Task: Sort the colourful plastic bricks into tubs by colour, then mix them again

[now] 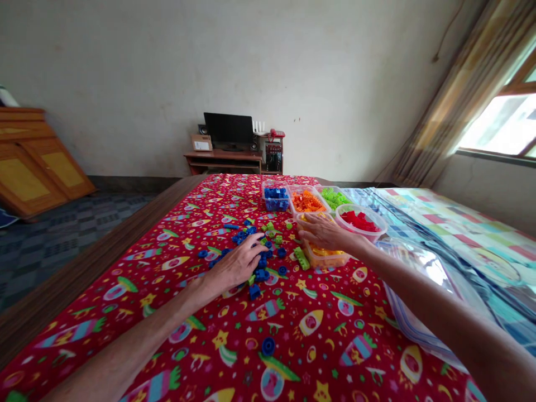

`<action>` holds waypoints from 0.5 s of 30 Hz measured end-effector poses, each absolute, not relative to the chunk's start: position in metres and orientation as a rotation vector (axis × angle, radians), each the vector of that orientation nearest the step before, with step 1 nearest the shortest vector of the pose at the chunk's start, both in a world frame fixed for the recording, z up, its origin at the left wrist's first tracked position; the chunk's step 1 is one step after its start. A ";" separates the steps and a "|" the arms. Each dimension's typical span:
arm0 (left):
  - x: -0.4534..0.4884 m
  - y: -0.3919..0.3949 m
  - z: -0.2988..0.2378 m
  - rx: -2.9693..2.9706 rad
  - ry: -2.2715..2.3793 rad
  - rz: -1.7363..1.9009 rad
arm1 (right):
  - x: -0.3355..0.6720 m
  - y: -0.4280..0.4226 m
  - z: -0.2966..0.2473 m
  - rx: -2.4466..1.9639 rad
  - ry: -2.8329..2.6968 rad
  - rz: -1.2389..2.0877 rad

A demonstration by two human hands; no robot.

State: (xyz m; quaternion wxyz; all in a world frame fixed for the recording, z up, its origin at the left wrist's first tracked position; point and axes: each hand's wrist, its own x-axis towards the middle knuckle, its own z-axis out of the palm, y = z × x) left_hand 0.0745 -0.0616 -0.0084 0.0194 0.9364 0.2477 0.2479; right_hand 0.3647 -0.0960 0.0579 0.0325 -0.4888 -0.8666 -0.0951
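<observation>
Five clear containers of sorted blocks stand on our red patterned cloth [293, 296], and we take the yellow-block tub [330, 261] as our landmark. We rest our right hand [322, 231] over that tub, fingers stretched out and loosely spread toward its left edge; we cannot tell whether the palm presses the blocks below. To the tub's left, our left hand [243, 259] curls over the loose blue blocks [262, 261], fingers bent and slightly apart, the tips among the pieces; we cannot tell whether they pinch one. Some small green blocks [270, 228] lie mixed in with the blue ones, and a longer green block [301, 258] lies just beside the tub's left side. Beyond the tub we see the orange-block tub [292, 207], with the blue-block container [276, 207] farther left. The red-block tub [368, 235] stands just to its right, and clear lids [422, 285] lie nearer us on that side.
</observation>
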 end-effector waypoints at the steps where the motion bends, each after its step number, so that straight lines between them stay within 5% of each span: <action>1: 0.074 -0.061 -0.009 2.906 0.767 0.763 | 0.363 -0.098 0.062 -1.518 -2.615 -0.273; 9: 0.062 -0.049 0.004 2.880 0.787 0.905 | 0.326 -0.124 0.100 -1.443 -2.279 -0.153; 15: 0.021 -0.008 0.013 2.851 1.093 0.965 | 0.295 -0.142 0.048 -1.374 -2.605 -0.362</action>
